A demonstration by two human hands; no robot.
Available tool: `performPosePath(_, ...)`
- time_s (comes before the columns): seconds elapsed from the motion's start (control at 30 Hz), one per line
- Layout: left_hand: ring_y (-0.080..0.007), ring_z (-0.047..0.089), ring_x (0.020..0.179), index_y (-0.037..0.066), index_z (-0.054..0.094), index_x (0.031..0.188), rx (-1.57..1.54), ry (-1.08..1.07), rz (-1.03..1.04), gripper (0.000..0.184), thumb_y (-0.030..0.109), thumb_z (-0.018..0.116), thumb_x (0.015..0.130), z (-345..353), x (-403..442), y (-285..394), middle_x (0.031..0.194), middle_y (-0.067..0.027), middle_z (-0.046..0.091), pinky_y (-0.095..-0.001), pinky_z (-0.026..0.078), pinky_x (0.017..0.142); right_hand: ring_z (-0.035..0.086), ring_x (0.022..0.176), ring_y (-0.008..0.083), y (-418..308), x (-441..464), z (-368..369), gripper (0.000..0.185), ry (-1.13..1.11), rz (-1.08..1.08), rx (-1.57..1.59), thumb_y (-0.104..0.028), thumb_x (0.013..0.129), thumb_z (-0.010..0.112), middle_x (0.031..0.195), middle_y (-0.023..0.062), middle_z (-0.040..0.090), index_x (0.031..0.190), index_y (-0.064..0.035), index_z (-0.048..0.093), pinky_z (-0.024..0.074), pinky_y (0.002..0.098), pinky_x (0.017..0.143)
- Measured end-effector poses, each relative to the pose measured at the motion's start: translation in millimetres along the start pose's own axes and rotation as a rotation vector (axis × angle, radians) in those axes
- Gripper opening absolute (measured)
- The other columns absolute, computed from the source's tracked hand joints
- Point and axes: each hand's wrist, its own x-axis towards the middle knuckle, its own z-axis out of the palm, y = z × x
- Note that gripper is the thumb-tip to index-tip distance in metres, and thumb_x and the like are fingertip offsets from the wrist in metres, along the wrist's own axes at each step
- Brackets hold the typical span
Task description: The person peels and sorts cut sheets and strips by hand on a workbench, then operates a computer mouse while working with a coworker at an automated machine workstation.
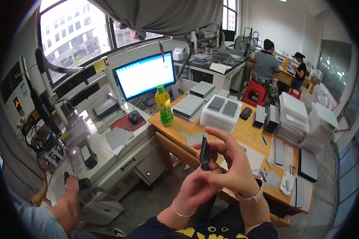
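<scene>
A thin dark flat piece (204,154), seen nearly edge-on, stands upright in front of my chest; its exact kind cannot be made out. My left hand (190,190), with a bracelet at its wrist, is closed around the lower end of the piece. My right hand (237,171), wearing a wristband, grips the same piece from the right, its index finger raised and curved above the others. Some fingertips are hidden behind the piece and the other hand. Beyond them lies the wooden table (249,133).
On the table are a green-capped bottle (164,106), a stack of white trays (220,115) and blue pens (264,140). A monitor (144,75) stands behind. At left, another person's hand (71,183) rests by a machine. Two people (265,65) work at the back.
</scene>
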Motion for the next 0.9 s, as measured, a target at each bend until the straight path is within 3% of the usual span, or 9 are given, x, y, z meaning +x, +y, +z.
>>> performPosePath(0.23,-0.0122,0.056,0.092,0.006,0.05,0.116,0.165,0.195,0.179,0.023,0.014,0.053,0.095,-19.3,-20.7,31.7,0.103,-0.0039,0.057,-0.0283,0.048,0.084,0.061,0.101,0.0215,56.2,24.7,11.6,0.068,-0.076,-0.002,0.056,-0.007,0.074,0.074,0.122,0.0152,0.055,0.132,-0.0074,0.039,0.0496,0.034,0.088)
performPosePath(0.27,-0.0126,0.061,0.088,0.007,0.056,0.115,0.169,0.28,0.203,0.027,0.017,0.061,0.09,-17.0,-22.3,33.8,0.105,-0.0043,0.061,-0.0258,0.052,0.084,0.061,0.101,0.0223,61.3,26.2,15.0,0.067,-0.078,0.017,0.135,-0.009,0.074,0.074,0.123,0.0154,0.054,0.132,-0.0075,0.04,0.05,0.0345,0.088)
performPosePath(0.57,-0.008,0.057,0.091,0.011,0.052,0.12,0.379,0.248,0.407,0.04,0.025,0.067,0.086,-22.0,-40.1,36.1,0.105,0.001,0.058,-0.0157,0.05,0.071,0.058,0.11,0.0297,85.3,30.9,43.6,0.07,-0.184,0.082,0.579,-0.025,0.075,0.077,0.125,0.0201,0.051,0.132,-0.0084,0.039,0.0492,0.0388,0.091)
performPosePath(0.67,-0.0101,0.057,0.099,0.011,0.054,0.116,0.451,0.271,0.439,0.048,0.025,0.077,0.076,-20.1,-44.6,36.9,0.108,0.0032,0.059,-0.0257,0.048,0.085,0.056,0.114,0.0307,89.8,30.5,47.2,0.073,-0.237,0.08,0.652,-0.027,0.076,0.076,0.127,0.0205,0.051,0.135,-0.0091,0.037,0.0463,0.0398,0.094)
performPosePath(0.77,-0.0108,0.058,0.101,0.011,0.055,0.115,0.499,0.216,0.488,0.047,0.025,0.077,0.075,-20.6,-46.0,34.5,0.108,0.0032,0.06,-0.0267,0.048,0.086,0.055,0.114,0.0313,88.7,30.8,52.3,0.08,-0.273,0.108,0.651,-0.034,0.073,0.077,0.126,0.0214,0.051,0.137,-0.01,0.035,0.0447,0.0405,0.095)
performPosePath(0.9,-0.0091,0.056,0.102,0.012,0.047,0.124,0.542,0.177,0.501,0.051,0.022,0.073,0.081,-29.2,-48.4,35.1,0.112,0.0025,0.057,-0.026,0.047,0.091,0.054,0.114,0.0313,91.7,29.9,50.8,0.084,-0.323,0.137,0.637,-0.037,0.073,0.077,0.125,0.0213,0.051,0.139,-0.0106,0.033,0.0437,0.04,0.096)
